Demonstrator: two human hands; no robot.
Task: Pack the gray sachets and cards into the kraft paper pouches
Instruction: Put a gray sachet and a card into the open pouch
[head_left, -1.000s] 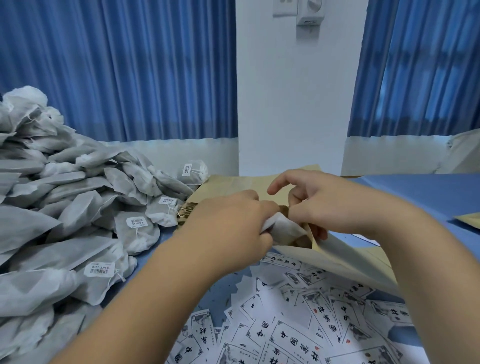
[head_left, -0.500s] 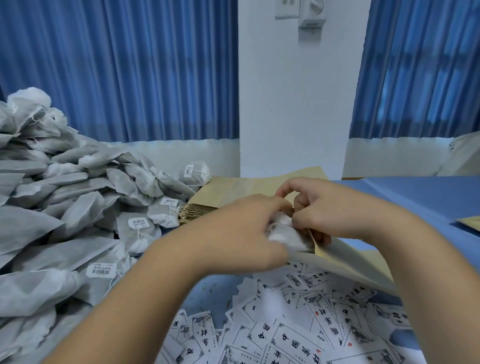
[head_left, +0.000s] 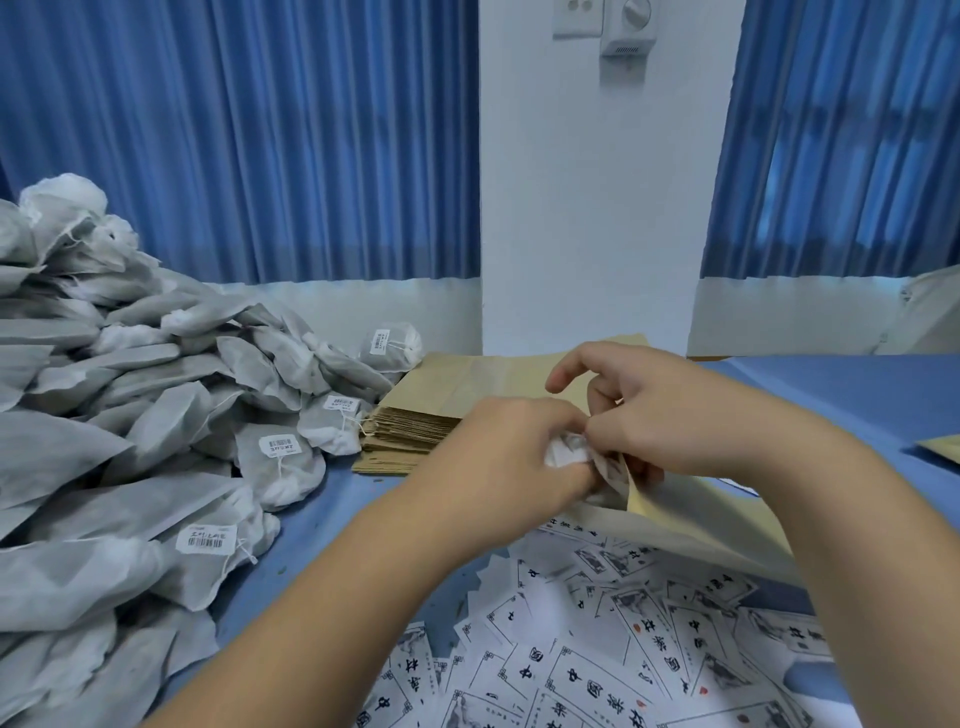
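Beside pouch stack (head_left: 415, 431), sachet heap (head_left: 130, 415), scattered cards (head_left: 623, 649)

Gray sachets (head_left: 130, 415), tan kraft pouches (head_left: 431, 415), white cards (head_left: 597, 670) with black characters, blue pleated curtains (head_left: 249, 140).

Position: I watch from the person's head.
Facing: forward and down, across the table (head_left: 332, 519) to the curtains (head_left: 260, 140).
Nearness: close, left hand (head_left: 498, 457) and right hand (head_left: 670, 415) mid-frame.
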